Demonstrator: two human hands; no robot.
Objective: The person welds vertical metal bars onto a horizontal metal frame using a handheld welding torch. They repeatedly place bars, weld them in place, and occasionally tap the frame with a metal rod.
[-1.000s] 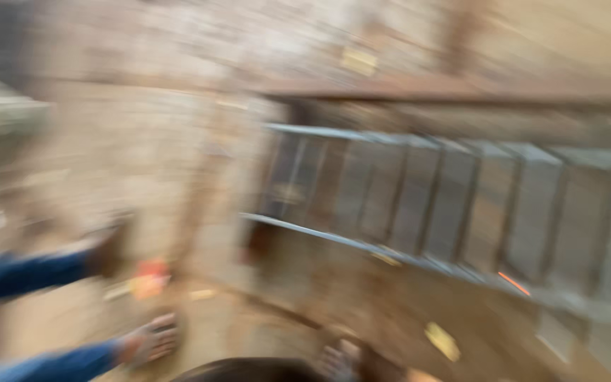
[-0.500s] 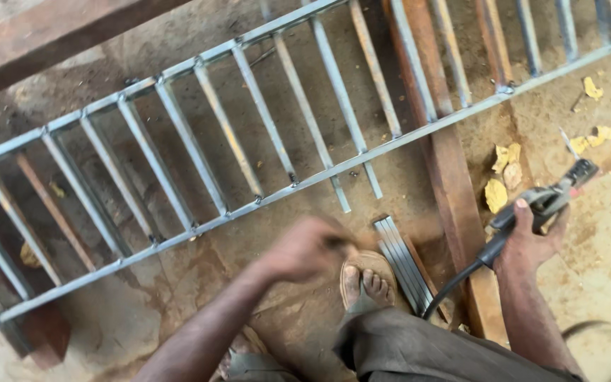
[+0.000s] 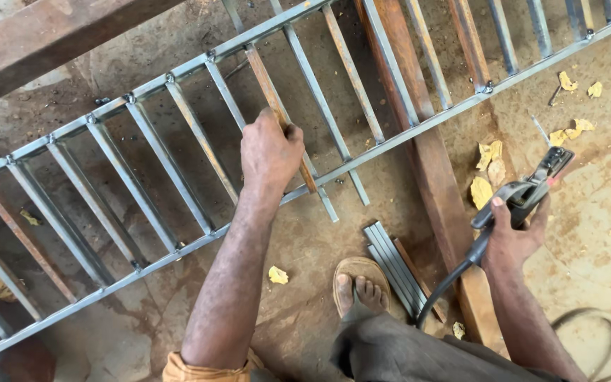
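Fingers of the left hand (image 3: 270, 152) close around a rusty bar (image 3: 277, 117) laid across the steel grille (image 3: 178, 155) on the floor; the right hand (image 3: 514, 233) clasps a welding holder (image 3: 528, 189) beside a wooden beam (image 3: 433, 163).

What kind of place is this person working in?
Most likely a small metalworking or welding yard. A long metal grille lies on the bare dirt floor, the left hand grips a rusty bar, the right hand holds a welding holder, and spare bars lie beside the foot.
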